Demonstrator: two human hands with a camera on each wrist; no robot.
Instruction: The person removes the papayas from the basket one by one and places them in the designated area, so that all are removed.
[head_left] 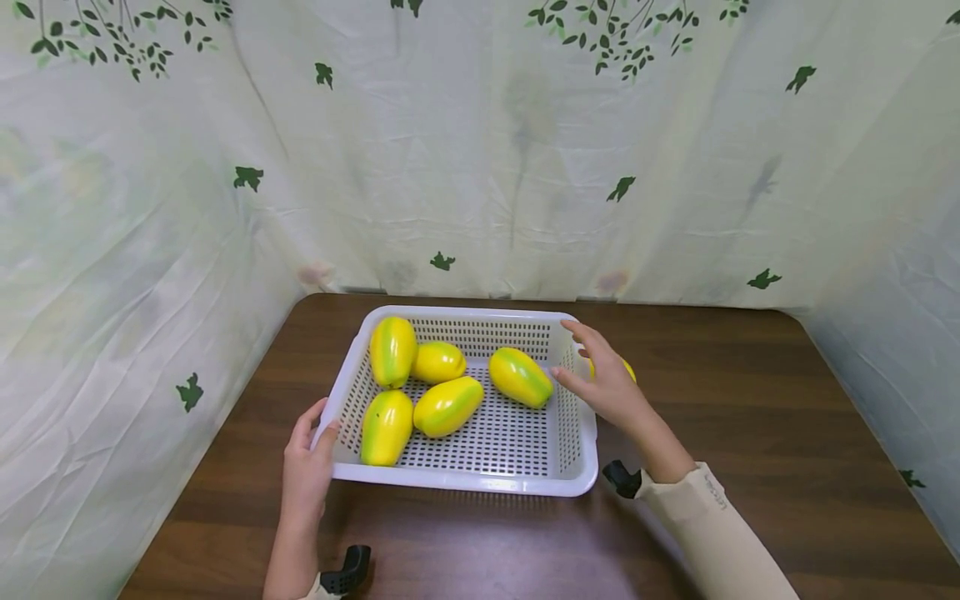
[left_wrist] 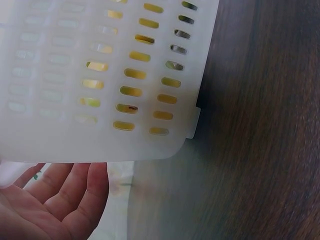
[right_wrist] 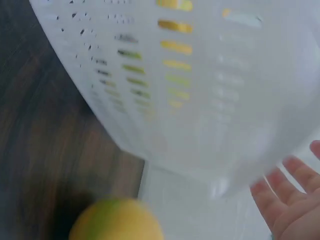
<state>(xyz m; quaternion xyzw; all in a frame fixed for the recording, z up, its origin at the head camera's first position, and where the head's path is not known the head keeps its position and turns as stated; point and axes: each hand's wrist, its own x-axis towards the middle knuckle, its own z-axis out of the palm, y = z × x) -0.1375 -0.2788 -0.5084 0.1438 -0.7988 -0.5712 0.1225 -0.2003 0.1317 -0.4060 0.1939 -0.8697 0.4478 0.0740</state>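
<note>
While the left hand's fingers (head_left: pixel 303 433) lie straight against the near-left corner of a white perforated basket (head_left: pixel 480 479), thumb up on its rim, nothing is curled round or pinched; the left wrist view shows the same fingers (left_wrist: pixel 75 187) loosely extended just under the basket's slotted wall. That left hand (head_left: pixel 306 471) seems to be steadying the basket rather than lifting it.

Over the basket's right rim, the right hand (head_left: pixel 611 385) hovers with fingers spread and relaxed, holding nothing. Whether its fingertips touch the rim cannot be told. Just beyond the basket's right wall, partly hidden behind this hand, a sixth yellow-green fruit (head_left: pixel 627 367) lies on the table; the right wrist view shows it blurred (right_wrist: pixel 117 220) close beside the basket.

Inside the basket rest five fruits (head_left: pixel 447 406), clustered toward its left and middle, all yellow with green streaks. The basket sits on a dark wooden table (head_left: pixel 787 433), near its middle, with leaf-printed cloth (head_left: pixel 480 167) hung behind and to both sides.

By my judgement, the step in hand is gathering fruit into the basket, with one left outside. The next move would call for the right hand to close round that outside fruit and carry it over the right wall.
</note>
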